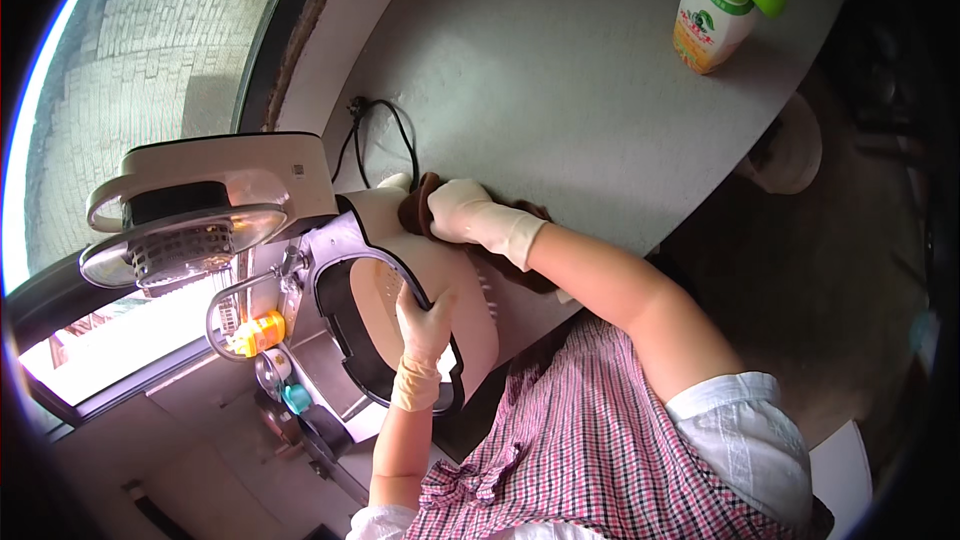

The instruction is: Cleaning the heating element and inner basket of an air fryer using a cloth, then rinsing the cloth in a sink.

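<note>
A white countertop appliance [450,270] stands before me with its lid [247,165] raised. On the lid's inner side are a clear disc and a perforated metal part. My left hand [424,322], in a pale glove, grips the black-edged rim of the opening, fingers partly inside. My right hand [465,214], gloved too, holds a bunched brown cloth [420,206] against the appliance's outer side near the hinge. More of the cloth hangs below that wrist. A black power cord [409,135] with a plug loops on the grey countertop [540,90] behind the appliance.
A white spray bottle [709,30] with a green trigger head stands at the counter's far right. To the left are a metal faucet [217,315], a yellow bottle [259,334], a sink [330,367] and a window [172,60]. A pale bucket [795,150] is below the counter edge.
</note>
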The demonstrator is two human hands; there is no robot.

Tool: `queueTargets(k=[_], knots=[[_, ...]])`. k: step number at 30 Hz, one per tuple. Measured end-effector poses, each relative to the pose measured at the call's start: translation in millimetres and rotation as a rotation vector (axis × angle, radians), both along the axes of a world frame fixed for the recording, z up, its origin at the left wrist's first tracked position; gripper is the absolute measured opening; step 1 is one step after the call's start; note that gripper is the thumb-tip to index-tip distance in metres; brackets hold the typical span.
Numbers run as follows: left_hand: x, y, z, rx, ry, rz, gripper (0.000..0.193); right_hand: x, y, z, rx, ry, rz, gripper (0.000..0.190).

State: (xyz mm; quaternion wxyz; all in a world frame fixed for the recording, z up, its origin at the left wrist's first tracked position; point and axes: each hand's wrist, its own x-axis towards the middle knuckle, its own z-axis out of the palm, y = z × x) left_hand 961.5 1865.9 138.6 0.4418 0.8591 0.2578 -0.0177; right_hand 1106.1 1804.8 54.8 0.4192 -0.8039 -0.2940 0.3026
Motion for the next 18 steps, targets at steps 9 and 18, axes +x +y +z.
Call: queueTargets(k=[9,18], knots=[[-13,-1,19,0.096,0.104,-0.433,0.022,7,-111,16,1.127,0.766,-0.783,0.02],[41,-10,17,0.022,0.187,-0.693,0.012,47,-105,16,0.818,0.294,-0.556,0.03]])
